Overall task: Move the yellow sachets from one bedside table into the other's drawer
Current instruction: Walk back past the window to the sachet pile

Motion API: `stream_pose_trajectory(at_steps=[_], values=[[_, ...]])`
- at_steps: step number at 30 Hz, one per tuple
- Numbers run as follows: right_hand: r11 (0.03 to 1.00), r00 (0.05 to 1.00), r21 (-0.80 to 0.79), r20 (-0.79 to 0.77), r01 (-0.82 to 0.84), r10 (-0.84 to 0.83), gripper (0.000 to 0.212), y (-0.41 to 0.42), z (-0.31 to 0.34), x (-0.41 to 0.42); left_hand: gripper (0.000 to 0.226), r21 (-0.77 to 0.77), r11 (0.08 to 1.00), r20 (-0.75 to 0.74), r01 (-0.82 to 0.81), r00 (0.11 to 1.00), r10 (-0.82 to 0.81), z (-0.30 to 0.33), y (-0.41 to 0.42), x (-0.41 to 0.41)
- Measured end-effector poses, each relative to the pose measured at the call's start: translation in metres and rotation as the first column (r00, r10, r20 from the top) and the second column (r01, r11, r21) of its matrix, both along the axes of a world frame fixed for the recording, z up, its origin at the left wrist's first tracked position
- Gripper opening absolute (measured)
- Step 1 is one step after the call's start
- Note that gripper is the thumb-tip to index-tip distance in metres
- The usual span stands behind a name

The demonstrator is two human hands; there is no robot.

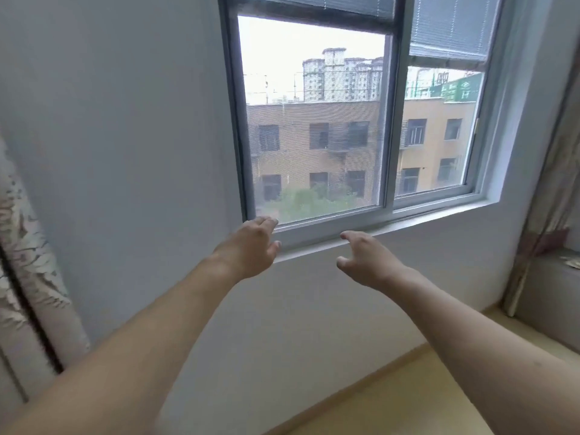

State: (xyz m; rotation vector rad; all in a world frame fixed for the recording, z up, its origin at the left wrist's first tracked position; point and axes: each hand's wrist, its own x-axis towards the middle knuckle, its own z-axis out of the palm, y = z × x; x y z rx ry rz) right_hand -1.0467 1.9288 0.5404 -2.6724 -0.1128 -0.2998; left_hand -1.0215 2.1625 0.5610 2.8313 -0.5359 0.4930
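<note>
Both arms out in front, facing wall w/ window (345, 120). L hand (251, 249): fingers loosely spread, palm down, nothing in it. R hand (367, 262): fingers half curled, thumb apart, also empty. Neither touches the sill (408, 226) as far as I can tell; both hover just in front of it.

Sachets: not in view. Neither bedside table nor drawer in view either, so can't say where they sit or how many remain.

Step in hand, my judgement: locating the source table. To do it well: drop gaze down and turn from the wall, find table first, keep hands free and relaxed for pinch grip on thin packets.

Room: pale grey wall, blinds (452, 26) partly raised, buildings outside. Patterned curtain (28, 262) at L edge, another curtain (552, 171) at R. Yellowish floor (408, 403) lower R.
</note>
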Motion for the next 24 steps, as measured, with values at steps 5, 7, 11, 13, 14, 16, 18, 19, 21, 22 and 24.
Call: stream_pose_trajectory(at_steps=[5,7,11,13,14,16,18,19,21,22,24], values=[[0.982,0.982,-0.004,0.013,0.188,-0.188,0.054,-0.078,0.009,0.105,0.053,0.007,0.988,-0.004,0.156,0.988,-0.156,0.012,-0.098,0.150],[0.966,0.966,-0.001,-0.029,0.258,-0.258,0.058,-0.117,-0.001,0.139,0.049,-0.017,0.970,-0.038,0.241,0.970,-0.242,0.003,-0.152,0.196],[0.905,0.902,0.004,-0.085,0.426,-0.424,0.058,-0.203,-0.024,0.205,0.048,0.032,0.907,-0.070,0.420,0.906,-0.417,-0.027,-0.258,0.283],[0.873,0.871,0.013,-0.084,0.487,-0.484,0.059,-0.246,-0.033,0.238,0.046,0.057,0.871,-0.044,0.487,0.873,-0.485,-0.035,-0.306,0.323],[0.860,0.859,0.018,-0.078,0.510,-0.507,0.060,-0.267,-0.037,0.255,0.046,0.067,0.852,-0.030,0.519,0.855,-0.519,-0.037,-0.328,0.342],[0.833,0.833,0.043,-0.076,0.552,-0.548,0.061,-0.307,-0.039,0.285,0.046,0.074,0.817,-0.022,0.572,0.820,-0.572,-0.035,-0.370,0.382],[0.802,0.805,0.072,-0.080,0.593,-0.588,0.061,-0.345,-0.038,0.313,0.044,0.088,0.788,-0.035,0.610,0.792,-0.609,-0.027,-0.408,0.422],[0.782,0.786,0.084,-0.076,0.618,-0.613,0.060,-0.364,-0.037,0.325,0.043,0.098,0.775,-0.036,0.624,0.781,-0.624,-0.023,-0.428,0.441],[0.740,0.747,0.105,-0.059,0.664,-0.662,0.057,-0.396,-0.033,0.348,0.039,0.083,0.763,-0.034,0.641,0.767,-0.641,-0.013,-0.466,0.475],[0.722,0.730,0.117,-0.048,0.682,-0.682,0.056,-0.412,-0.032,0.359,0.038,0.070,0.752,-0.030,0.655,0.755,-0.655,-0.010,-0.486,0.491],[0.693,0.701,0.126,-0.043,0.710,-0.711,0.055,-0.441,-0.033,0.380,0.040,0.056,0.716,-0.020,0.696,0.717,-0.697,-0.010,-0.527,0.521]])
